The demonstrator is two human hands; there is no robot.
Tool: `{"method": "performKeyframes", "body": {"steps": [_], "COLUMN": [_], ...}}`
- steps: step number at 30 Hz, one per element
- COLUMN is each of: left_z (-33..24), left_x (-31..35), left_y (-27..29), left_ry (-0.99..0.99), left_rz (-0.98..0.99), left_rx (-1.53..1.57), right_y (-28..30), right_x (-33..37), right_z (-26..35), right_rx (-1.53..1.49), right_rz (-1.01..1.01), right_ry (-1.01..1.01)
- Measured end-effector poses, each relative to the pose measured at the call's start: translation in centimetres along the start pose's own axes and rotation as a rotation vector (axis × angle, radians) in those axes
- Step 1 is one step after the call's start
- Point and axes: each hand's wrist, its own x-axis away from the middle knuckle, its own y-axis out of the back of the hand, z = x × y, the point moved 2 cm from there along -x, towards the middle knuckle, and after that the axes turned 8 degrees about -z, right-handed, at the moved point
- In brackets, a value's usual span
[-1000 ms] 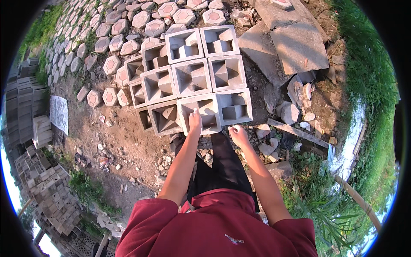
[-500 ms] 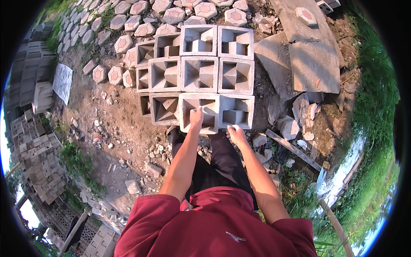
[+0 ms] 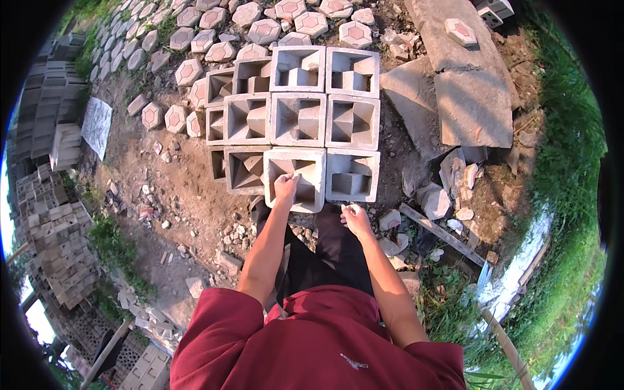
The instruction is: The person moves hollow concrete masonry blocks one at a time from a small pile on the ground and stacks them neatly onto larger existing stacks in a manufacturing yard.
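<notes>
Several grey concrete ventilation blocks point(image 3: 299, 95) stand close together in rows in front of me, their hollow, slanted insides facing up. In the front row, the middle block point(image 3: 318, 156) looks larger than its neighbours and juts slightly nearer. My left hand point(image 3: 285, 190) reaches over this block's hollow, fingers closed; a small white spot shows at the fingertips, too small to name. My right hand point(image 3: 355, 220) is just in front of the front right block point(image 3: 374, 175), fingers curled, with a white bit at the tips. It seems apart from the blocks.
Hexagonal pavers point(image 3: 264, 31) lie across the ground beyond. Concrete slabs point(image 3: 473, 107), rubble point(image 3: 434, 201) and a narrow plank point(image 3: 442, 234) lie to the right. Stacked blocks point(image 3: 55, 237) line the left. Loose stones point(image 3: 231, 261) lie near my feet.
Both hands have drawn slightly nearer to me, the left also a little leftward within the middle block's hollow. The whole view has shifted slightly. The blocks keep nearly the same arrangement.
</notes>
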Motion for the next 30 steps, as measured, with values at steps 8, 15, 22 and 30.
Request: {"method": "performKeyframes", "body": {"steps": [8, 15, 22, 30], "left_z": [-2.7, -10.5, -13.0, -15.9], "left_x": [5.9, 15.6, 19.2, 20.3], "left_y": [5.8, 13.3, 23.7, 40.7], "left_ry": [0.156, 0.158, 0.066, -0.057], "left_rz": [0.058, 0.058, 0.049, -0.004], "left_rx": [0.157, 0.270, 0.504, 0.543], "right_y": [-0.8, -6.8, -17.4, -33.0], "right_x": [0.9, 5.8, 14.6, 25.4], "right_z": [1.1, 7.3, 14.3, 19.7], "right_rx": [-0.002, -0.362, -0.366, -0.386], "right_rz": [0.018, 0.269, 0.332, 0.431], "right_ry": [-0.003, 0.064, 0.163, 0.106]}}
